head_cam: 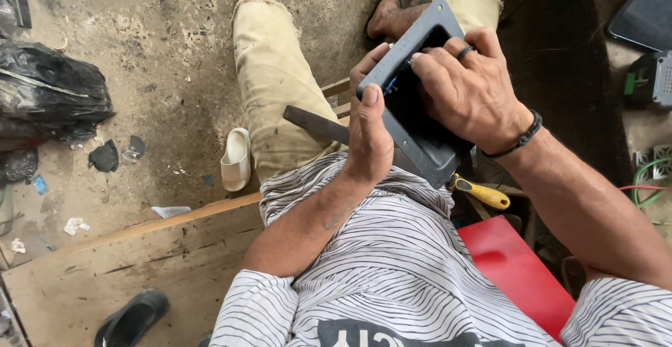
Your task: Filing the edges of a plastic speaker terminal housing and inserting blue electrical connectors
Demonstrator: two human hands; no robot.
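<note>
- Both hands on a dark grey plastic housing (420, 133) held over the lap, long axis running from belly up toward the right knee.
- Left hand (369, 133) wraps its near edge.
- Right hand (465, 85) curls fingers into its hollow.

Dark grey tray (420, 137), yellow tool handle (483, 194), red seat (518, 270), white shirt (392, 270) with thin black stripes, beige trousers (269, 81)

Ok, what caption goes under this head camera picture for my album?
Left hand steadies a dark grey rectangular plastic housing on the lap while right hand reaches inside.
</note>
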